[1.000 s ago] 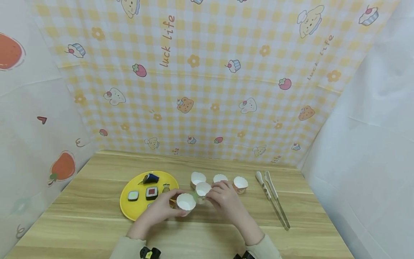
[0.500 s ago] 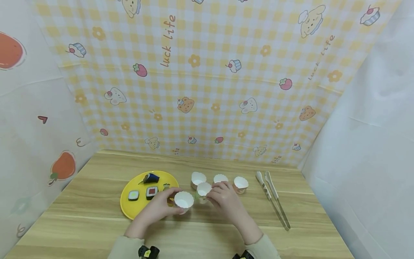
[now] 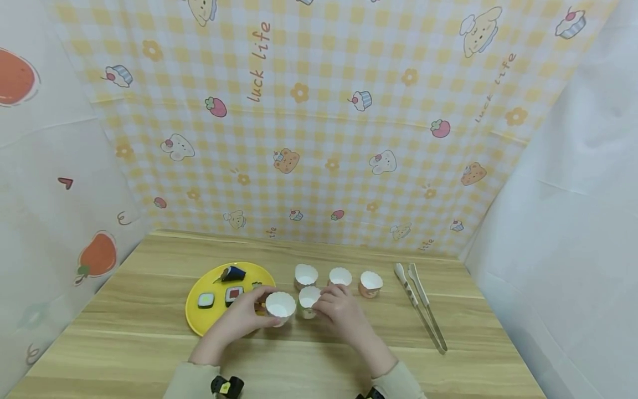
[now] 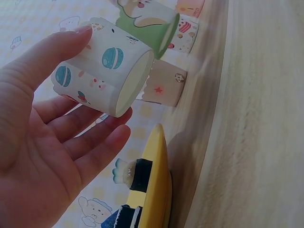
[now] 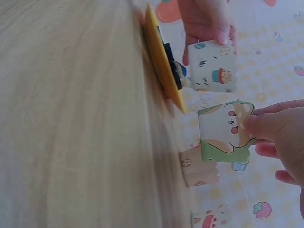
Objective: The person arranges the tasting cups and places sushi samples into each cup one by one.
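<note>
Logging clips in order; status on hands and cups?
Left hand holds white cup, aloft. Right hand pinches green cup, also aloft. Nothing between them; three cups stand behind.

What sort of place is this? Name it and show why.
Likely a staged tabletop, perhaps for play or filming: a wood-grain table, a yellow checked cartoon backdrop behind it, and toy-like sushi pieces on a yellow plate.

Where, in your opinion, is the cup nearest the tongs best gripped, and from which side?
Probably around the upper wall of that cup, coming from the right: it stands upright, with another cup on its left and a gap before the tongs.
</note>
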`<state>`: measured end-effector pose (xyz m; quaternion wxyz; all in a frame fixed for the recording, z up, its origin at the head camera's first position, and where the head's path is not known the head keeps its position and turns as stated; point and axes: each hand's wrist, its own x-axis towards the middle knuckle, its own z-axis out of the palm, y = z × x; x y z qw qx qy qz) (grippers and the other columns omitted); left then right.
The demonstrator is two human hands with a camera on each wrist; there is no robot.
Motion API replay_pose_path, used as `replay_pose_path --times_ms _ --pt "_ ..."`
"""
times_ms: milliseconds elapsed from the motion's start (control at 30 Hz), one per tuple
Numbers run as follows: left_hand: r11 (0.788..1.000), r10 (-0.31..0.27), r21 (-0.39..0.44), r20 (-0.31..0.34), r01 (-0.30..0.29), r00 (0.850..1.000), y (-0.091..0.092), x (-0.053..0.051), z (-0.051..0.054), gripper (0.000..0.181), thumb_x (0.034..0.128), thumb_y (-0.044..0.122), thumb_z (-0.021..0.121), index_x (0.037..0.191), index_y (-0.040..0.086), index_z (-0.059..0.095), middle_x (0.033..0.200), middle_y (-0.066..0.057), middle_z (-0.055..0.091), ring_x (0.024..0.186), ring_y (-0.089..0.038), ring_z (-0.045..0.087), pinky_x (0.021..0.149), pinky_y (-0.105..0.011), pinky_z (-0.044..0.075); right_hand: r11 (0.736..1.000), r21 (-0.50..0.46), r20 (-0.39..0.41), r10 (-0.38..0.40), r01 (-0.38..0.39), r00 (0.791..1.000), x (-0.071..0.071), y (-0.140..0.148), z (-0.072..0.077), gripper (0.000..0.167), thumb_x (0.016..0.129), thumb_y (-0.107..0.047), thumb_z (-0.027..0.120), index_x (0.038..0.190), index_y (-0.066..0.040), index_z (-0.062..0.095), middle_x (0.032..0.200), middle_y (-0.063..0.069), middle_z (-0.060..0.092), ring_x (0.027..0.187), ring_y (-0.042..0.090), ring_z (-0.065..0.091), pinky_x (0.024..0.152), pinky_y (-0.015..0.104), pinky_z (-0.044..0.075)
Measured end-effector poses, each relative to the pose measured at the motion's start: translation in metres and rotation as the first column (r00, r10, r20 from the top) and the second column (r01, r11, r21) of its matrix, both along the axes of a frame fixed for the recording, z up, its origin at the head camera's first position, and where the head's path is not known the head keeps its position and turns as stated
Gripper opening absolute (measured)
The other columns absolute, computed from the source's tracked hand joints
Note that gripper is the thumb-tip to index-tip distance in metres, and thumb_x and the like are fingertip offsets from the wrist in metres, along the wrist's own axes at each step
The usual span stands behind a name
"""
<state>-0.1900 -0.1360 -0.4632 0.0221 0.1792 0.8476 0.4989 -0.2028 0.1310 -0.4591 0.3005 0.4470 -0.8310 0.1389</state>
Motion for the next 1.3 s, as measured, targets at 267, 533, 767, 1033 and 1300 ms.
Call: replay_pose_path --times_ms 267,533,767,1033,1300 --pt "1.000 0.005 0.008 0.011 -0.005 1.000 0.000 0.001 0.002 0.064 0.0710 0.032 0.085 0.125 0.009 0.059 0.112 -0.001 0.062 0.091 -0.020 0.056 0.078 -0.032 0.050 0.999 0.021 0.050 -0.027 0.026 0.998 0.003 -0.002 -0.008 0.013 0.072 -0.014 0.082 0.080 -0.016 0.072 0.083 -0.007 0.068 0.098 0.016 0.062 0.094 0.042 0.046" --pt "1.000 -0.010 0.008 -0.014 0.010 1.000 -0.001 0.001 0.002 0.064 0.0726 0.030 0.085 0.125 0.005 0.059 0.113 -0.004 0.062 0.092 -0.020 0.057 0.080 -0.038 0.051 1.000 0.008 0.069 -0.009 0.009 0.998 0.002 -0.008 -0.017 0.013 0.071 -0.013 0.082 0.081 -0.015 0.072 0.083 -0.006 0.068 0.097 0.017 0.061 0.098 0.043 0.043" --pt "1.000 -0.008 0.006 -0.018 0.008 1.000 -0.002 0.002 0.004 0.063 0.0726 0.030 0.085 0.125 0.006 0.059 0.112 -0.003 0.062 0.091 -0.019 0.057 0.080 -0.038 0.051 1.000 -0.009 0.083 -0.003 0.004 0.997 0.003 -0.011 -0.019 0.012 0.072 -0.012 0.081 0.080 -0.014 0.072 0.083 -0.005 0.068 0.097 0.017 0.061 0.093 0.043 0.046" --pt "1.000 -0.022 0.008 -0.025 0.022 0.999 -0.003 0.001 0.005 0.063 0.0733 0.030 0.084 0.125 0.006 0.058 0.111 -0.003 0.062 0.092 -0.021 0.058 0.080 -0.038 0.052 1.000 -0.016 0.142 -0.013 0.016 0.990 0.004 -0.014 -0.023 0.011 0.074 -0.011 0.081 0.081 -0.014 0.073 0.083 -0.005 0.068 0.099 0.018 0.060 0.096 0.048 0.044" --pt "1.000 -0.012 0.009 -0.016 0.012 1.000 -0.002 0.001 0.005 0.064 0.0726 0.030 0.085 0.125 0.005 0.058 0.111 -0.003 0.062 0.092 -0.019 0.058 0.081 -0.038 0.052 0.999 0.011 0.128 -0.046 0.045 0.991 0.003 -0.015 -0.026 0.012 0.073 -0.014 0.082 0.081 -0.017 0.074 0.082 -0.008 0.068 0.098 0.014 0.060 0.094 0.037 0.044"
